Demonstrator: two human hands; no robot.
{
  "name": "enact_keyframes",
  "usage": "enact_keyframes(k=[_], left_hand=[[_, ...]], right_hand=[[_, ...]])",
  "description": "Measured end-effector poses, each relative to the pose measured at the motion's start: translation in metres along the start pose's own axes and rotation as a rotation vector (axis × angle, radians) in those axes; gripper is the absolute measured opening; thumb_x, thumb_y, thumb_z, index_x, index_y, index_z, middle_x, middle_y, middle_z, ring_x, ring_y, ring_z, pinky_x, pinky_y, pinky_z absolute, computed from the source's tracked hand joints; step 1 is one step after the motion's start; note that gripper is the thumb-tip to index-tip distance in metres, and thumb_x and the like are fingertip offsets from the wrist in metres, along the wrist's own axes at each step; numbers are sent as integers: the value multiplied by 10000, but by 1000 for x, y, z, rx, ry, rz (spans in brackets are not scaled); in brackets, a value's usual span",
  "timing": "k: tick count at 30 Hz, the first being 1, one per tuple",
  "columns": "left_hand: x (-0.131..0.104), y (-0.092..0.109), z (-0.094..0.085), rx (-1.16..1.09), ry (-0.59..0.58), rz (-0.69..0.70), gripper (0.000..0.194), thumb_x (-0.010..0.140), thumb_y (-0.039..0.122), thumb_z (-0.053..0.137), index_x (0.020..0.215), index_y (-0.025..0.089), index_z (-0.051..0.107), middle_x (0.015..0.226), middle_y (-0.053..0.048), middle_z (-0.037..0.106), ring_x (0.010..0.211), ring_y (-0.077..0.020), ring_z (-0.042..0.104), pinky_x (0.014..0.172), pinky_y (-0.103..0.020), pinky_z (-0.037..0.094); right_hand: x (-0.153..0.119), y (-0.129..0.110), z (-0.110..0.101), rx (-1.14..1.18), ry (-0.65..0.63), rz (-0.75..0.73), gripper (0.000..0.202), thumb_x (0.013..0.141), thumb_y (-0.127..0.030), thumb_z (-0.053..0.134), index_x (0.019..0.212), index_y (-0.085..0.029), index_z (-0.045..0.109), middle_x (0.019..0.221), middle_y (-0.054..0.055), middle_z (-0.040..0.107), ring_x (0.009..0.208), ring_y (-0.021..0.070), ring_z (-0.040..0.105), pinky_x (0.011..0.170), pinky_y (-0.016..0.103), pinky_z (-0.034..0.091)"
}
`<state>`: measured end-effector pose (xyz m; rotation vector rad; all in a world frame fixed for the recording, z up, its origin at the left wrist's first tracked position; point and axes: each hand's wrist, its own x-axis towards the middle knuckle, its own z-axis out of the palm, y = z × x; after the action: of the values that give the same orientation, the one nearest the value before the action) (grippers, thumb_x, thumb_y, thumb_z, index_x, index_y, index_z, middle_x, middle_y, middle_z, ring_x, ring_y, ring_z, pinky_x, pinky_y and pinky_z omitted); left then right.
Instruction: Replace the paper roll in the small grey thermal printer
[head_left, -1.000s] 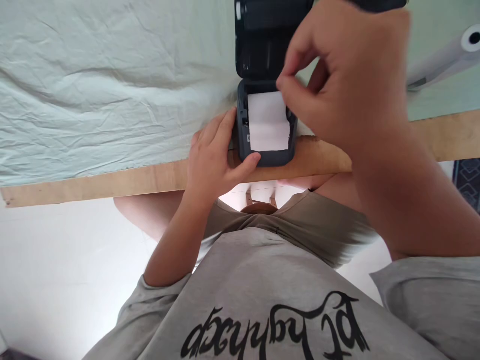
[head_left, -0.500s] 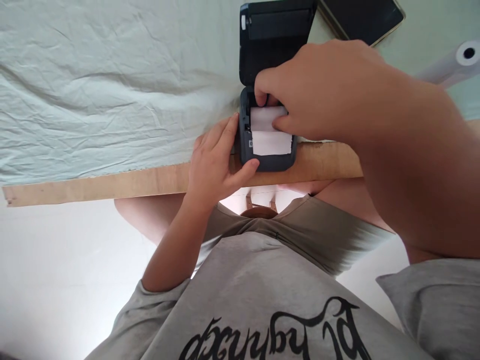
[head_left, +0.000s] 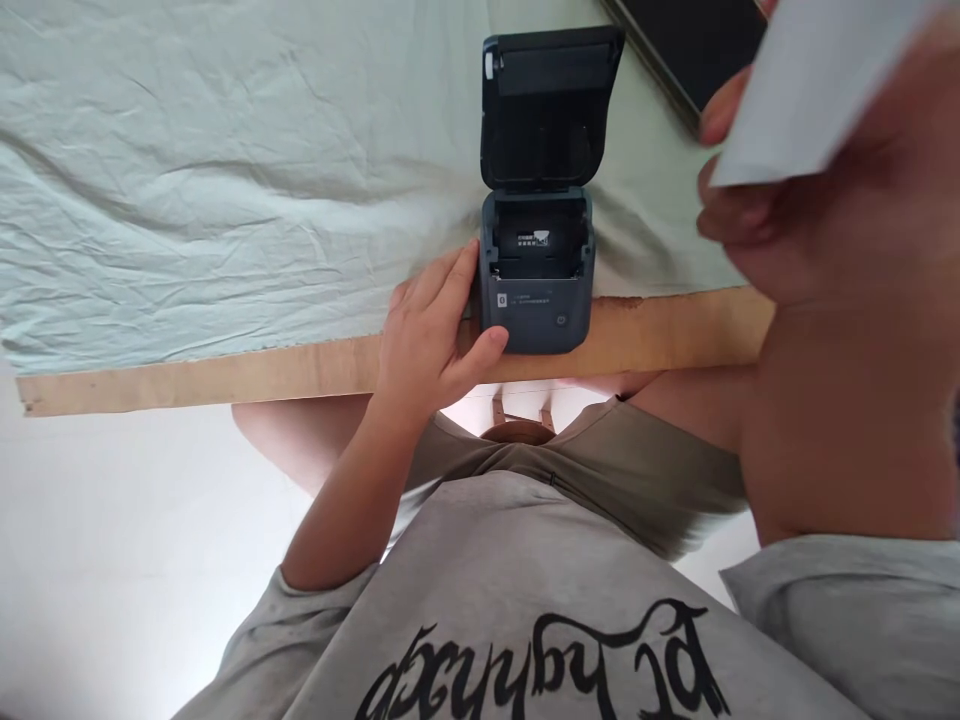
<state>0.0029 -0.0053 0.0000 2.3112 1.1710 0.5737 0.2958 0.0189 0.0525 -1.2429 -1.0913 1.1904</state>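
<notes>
A small dark label printer lies at the table edge, its lid swung open. Its paper bay holds no roll, and a printed label shows at the bottom. Against the printer's left side rest the fingers of my left hand, with the thumb on its near left corner, gripping it there. At upper right, my right hand is raised off the table, blurred and closed round a roll of white paper. A loose end of the paper hangs toward the printer; much of the roll is out of frame or hidden.
A dark tablet or phone lies behind the printer to the right, partly covered by my right hand. Pale green cloth with wrinkles covers the table. A bare wooden strip runs along its near edge, above my legs.
My right hand has lifted the white paper roll out of the printer and carried it up and right. My left hand has stayed at the printer. The view has shifted slightly.
</notes>
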Motion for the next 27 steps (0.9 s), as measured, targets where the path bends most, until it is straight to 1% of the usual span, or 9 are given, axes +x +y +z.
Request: enact_keyframes(k=[2,4,8,11,14,16,18,22,27], left_hand=[[0,0,1,2,-2,-8,803,1001,805,242,1594,293,424,1530,-139,594,1367,-372,590,1069,-499,471],[1,-1,1,-4,7,-6,805,1001,806,243,1586,288,436,1516,-142,603,1368,-364,593,1081,-497,468],[1,0,2,-1,23,-3,793,1016,781,258,1566,248,465,1510,-153,607,1357,-361,601,1080,-490,471],[1,0,2,-2,28,-1,790,1024,765,265,1559,223,475,1488,-161,619,1331,-360,615,1066,-487,477],[2,0,2,-3,39,-1,797,1025,763,267,1551,207,487,1450,-168,638,1291,-354,635,1040,-478,481],[2,0,2,-2,44,-5,795,1025,763,271,1546,205,496,1442,-167,644,1285,-353,637,1031,-474,481],[2,1,2,-3,43,-13,788,1023,762,278,1546,215,500,1460,-162,637,1296,-357,631,1037,-476,483],[2,3,0,-1,34,-27,769,1020,763,279,1551,250,498,1483,-146,628,1311,-362,625,1039,-481,487],[2,2,0,5,26,-27,764,1020,763,281,1550,257,495,1494,-147,619,1341,-360,613,1064,-484,482]], right_hand=[[1,20,9,108,147,66,362,513,-147,667,845,-286,624,633,-108,542,398,38,395,285,173,81],[3,35,14,157,138,77,398,502,-152,607,870,-302,620,612,-108,544,364,42,383,281,189,76],[-1,46,11,177,-40,87,408,580,-265,700,961,-327,568,713,-89,614,424,101,531,277,234,245],[-10,52,11,191,-27,-12,490,629,-446,831,1019,-319,562,807,-56,585,535,105,550,339,236,392],[-18,59,14,96,-62,-109,495,700,-520,867,1050,-316,582,851,-34,545,643,99,508,461,219,486],[-20,63,16,53,-110,-156,425,781,-494,832,1081,-323,584,875,-29,532,676,101,491,503,218,492],[-20,64,17,45,-103,-206,375,829,-445,807,1113,-330,591,933,-25,533,716,103,488,543,223,494],[-21,60,15,-58,-82,-270,353,807,-413,818,1060,-323,589,951,-26,562,755,119,525,598,262,490],[-27,50,12,-438,-107,-286,255,828,-463,761,912,-307,577,852,-22,603,758,161,574,722,359,570]])
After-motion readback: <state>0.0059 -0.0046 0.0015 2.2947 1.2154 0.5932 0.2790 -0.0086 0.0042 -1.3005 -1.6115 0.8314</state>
